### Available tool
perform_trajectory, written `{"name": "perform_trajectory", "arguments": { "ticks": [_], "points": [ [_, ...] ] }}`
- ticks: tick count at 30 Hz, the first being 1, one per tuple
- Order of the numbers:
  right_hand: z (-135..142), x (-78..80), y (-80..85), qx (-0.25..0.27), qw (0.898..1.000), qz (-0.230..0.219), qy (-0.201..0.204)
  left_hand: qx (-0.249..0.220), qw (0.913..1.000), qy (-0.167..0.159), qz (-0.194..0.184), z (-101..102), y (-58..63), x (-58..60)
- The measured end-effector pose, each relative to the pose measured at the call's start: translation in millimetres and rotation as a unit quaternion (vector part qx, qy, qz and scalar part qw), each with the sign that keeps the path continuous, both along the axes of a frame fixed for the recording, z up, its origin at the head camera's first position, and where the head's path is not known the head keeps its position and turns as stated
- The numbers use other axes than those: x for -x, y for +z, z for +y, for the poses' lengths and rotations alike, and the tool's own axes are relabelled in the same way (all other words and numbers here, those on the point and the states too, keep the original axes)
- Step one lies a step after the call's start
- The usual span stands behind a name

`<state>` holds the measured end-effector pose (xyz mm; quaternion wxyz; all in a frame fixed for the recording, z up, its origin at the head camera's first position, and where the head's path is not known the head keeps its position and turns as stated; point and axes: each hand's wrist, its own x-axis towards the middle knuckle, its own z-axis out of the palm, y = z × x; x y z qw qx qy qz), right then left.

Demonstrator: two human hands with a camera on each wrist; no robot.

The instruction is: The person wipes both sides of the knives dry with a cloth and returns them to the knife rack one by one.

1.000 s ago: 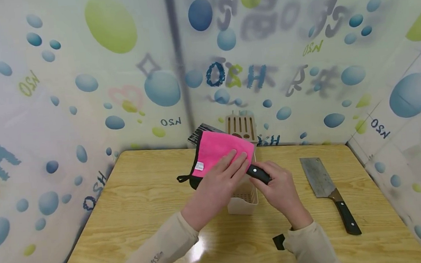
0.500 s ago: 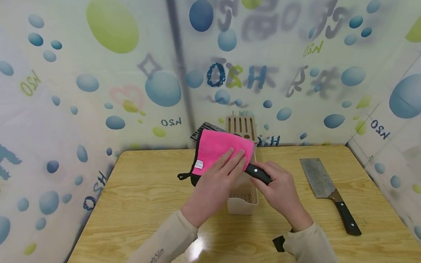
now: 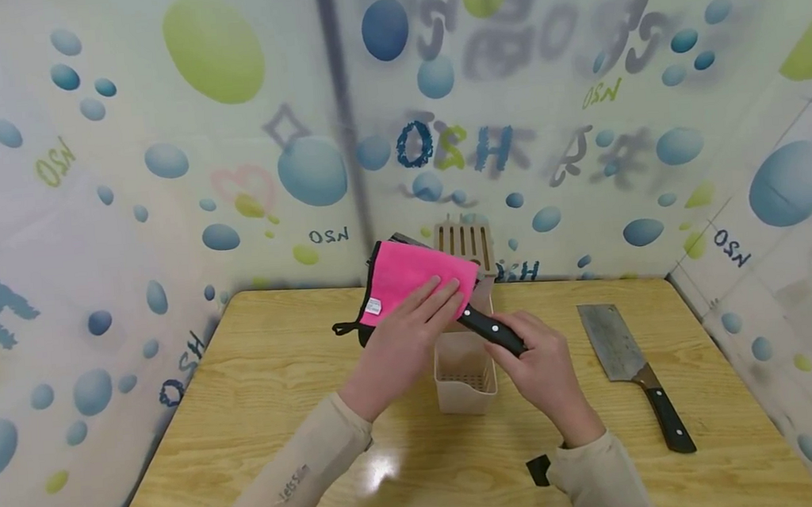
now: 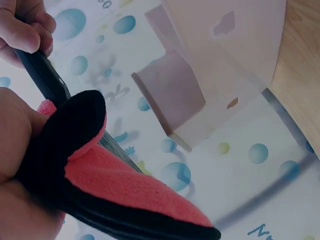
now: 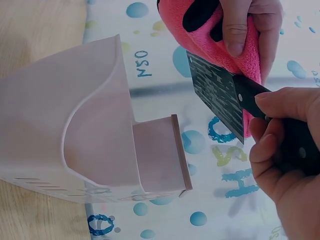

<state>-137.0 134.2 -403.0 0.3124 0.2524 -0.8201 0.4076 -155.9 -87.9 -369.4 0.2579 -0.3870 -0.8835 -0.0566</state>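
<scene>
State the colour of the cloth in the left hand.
Bright pink, edged in black; the cloth shows best in the head view.

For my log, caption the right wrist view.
Right grip holds knife handle; left grip pinches pink cloth against the blade.

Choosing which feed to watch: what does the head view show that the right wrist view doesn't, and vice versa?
Only the head view: the second knife on the table, and both sleeves.
Only the right wrist view: the left thumb and the blade's broad streaked face, which the pink cloth mostly hides from the head camera.
Both: that cloth, the held knife's black handle, the beige holder, the left grip and the right grip.
</scene>
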Motion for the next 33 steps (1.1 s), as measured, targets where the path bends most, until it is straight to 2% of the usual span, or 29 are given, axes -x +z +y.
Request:
{"name": "perform_trajectory", "arguments": {
  "ticks": [10, 15, 20, 33],
  "points": [
    [1, -0.4, 1.3, 0.001, 1.000, 0.000, -0.003, 0.005, 0.9999, -0.003, -0.009, -9, 3.7, 13.5],
    [3, -0.4, 1.2, 0.001, 1.000, -0.007, -0.002, 0.006, 0.9997, 0.010, -0.020, -14, 5.7, 20.4],
    [4, -0.5, 0.7, -0.003, 1.000, -0.007, -0.001, -0.013, 0.9990, 0.021, -0.038, -19, 8.5, 27.4],
    [6, -2.4, 2.5, -0.005, 1.000, -0.004, 0.001, -0.034, 0.9969, 0.046, -0.054, -33, 9.9, 40.5]
  ]
}}
